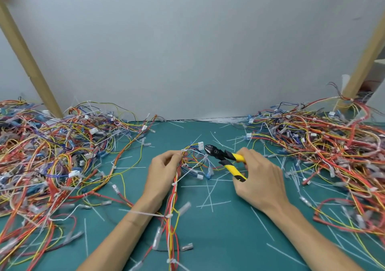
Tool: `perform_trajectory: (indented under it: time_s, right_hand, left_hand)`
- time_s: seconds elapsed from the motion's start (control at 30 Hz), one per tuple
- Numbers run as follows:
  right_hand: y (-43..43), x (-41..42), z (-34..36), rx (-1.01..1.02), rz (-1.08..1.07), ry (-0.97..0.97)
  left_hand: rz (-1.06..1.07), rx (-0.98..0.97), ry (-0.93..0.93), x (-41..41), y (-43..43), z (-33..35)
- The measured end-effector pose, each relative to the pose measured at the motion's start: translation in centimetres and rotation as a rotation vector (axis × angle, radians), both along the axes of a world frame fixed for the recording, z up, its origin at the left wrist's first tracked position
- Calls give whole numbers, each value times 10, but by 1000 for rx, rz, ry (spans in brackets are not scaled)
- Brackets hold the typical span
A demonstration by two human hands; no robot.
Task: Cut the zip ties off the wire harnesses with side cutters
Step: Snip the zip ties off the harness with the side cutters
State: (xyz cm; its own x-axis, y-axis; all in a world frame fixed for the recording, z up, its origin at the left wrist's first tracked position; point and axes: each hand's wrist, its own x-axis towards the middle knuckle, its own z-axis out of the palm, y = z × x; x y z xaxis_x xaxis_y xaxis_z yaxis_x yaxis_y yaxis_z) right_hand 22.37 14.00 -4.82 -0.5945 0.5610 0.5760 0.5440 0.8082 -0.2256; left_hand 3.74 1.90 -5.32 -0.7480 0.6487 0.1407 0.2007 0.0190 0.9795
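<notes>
A wire harness (174, 200) of red, yellow and white wires runs from the bottom edge up the middle of the green mat. My left hand (161, 173) pinches it near its upper end, where a white zip tie (184, 150) sits at my fingertips. My right hand (258, 179) grips the yellow and black handles of the side cutters (226, 160). The black jaws point left, just right of the harness's white connector (200, 145). Two more white zip ties (169, 216) wrap the harness lower down.
Large tangles of wire harnesses lie at the left (52, 158) and right (333, 150) of the mat. Several cut white zip tie pieces (210, 195) litter the green mat (218, 239). A white wall (187, 52) stands behind, with wooden posts at either side.
</notes>
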Motion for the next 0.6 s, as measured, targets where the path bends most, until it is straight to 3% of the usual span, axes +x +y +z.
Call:
perform_trajectory:
  time_s: [0.13,0.27,0.33,0.43,0.6]
  right_hand:
    - [1,0,-3,17,45,66]
    - [2,0,-3,-161,174,236]
    - [0,-3,1,-417,262,435]
    - [-7,-9,13,-991,359,708]
    - [-6,-8,21,-1575,389,804]
  left_hand:
    - [-6,3,-9,-2,1,-2]
    - [4,-15,2,-3,2,-5]
    - [18,-18,11,-3,2,-5]
    - [31,-5,31,-4,3,-5]
    - [26,-9,59,-4,2,-4]
